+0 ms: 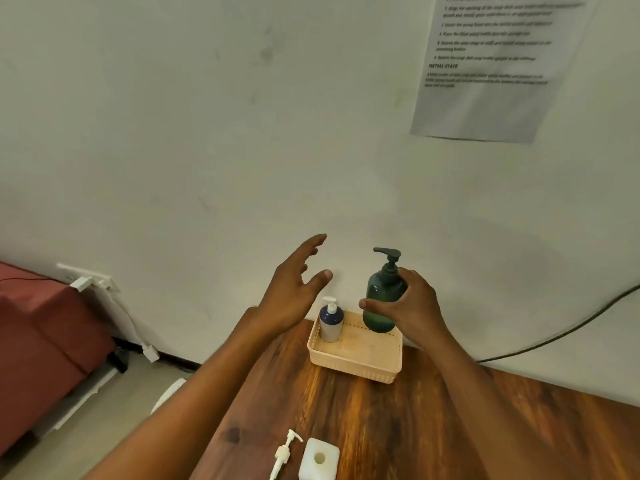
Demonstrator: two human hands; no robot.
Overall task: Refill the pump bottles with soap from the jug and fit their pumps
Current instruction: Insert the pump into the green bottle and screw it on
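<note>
Two pump-fitted bottles are seen at the cream plastic basket (353, 365) at twelve o'clock: a small blue-and-white one (330, 322) inside, and a dark green one (381, 303) grasped by the right hand (412, 306). The left hand (294, 289) is spread, empty. At six o'clock, an open white bottle (318, 459) and loose white pump (284, 452) are judged outstanding.

Basket (353, 362) sits on table (433, 427) against wall (207, 133). Small pump bottle (330, 320) in basket's left rear corner, larger pump bottle (381, 299) to its right (whether it rests in the basket is unclear). Loose pump (284, 452) lies at near edge, open bottle (318, 459) just right of it.
</note>
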